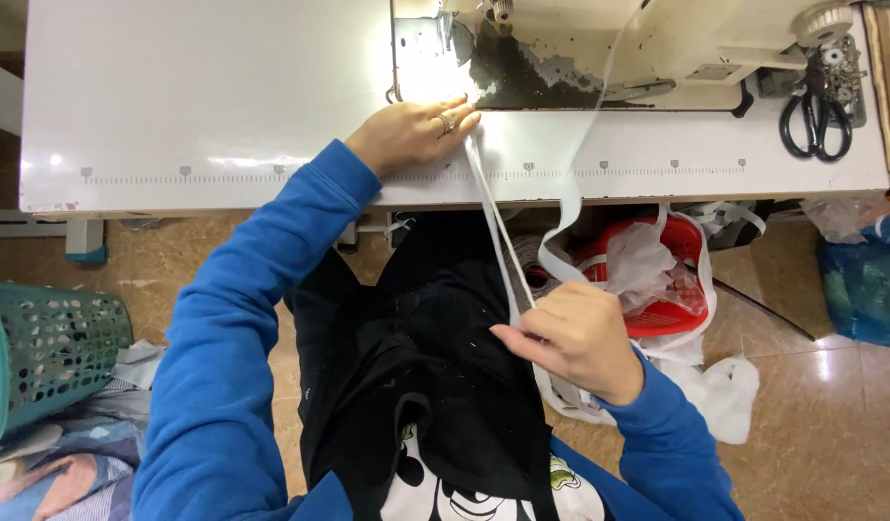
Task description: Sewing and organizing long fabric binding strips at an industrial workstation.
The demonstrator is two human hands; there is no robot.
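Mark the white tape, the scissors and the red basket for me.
white tape [490,205], head view, on the taut stretch between the hands.
scissors [818,123], head view, on the black handles.
red basket [669,315], head view, on its near rim.
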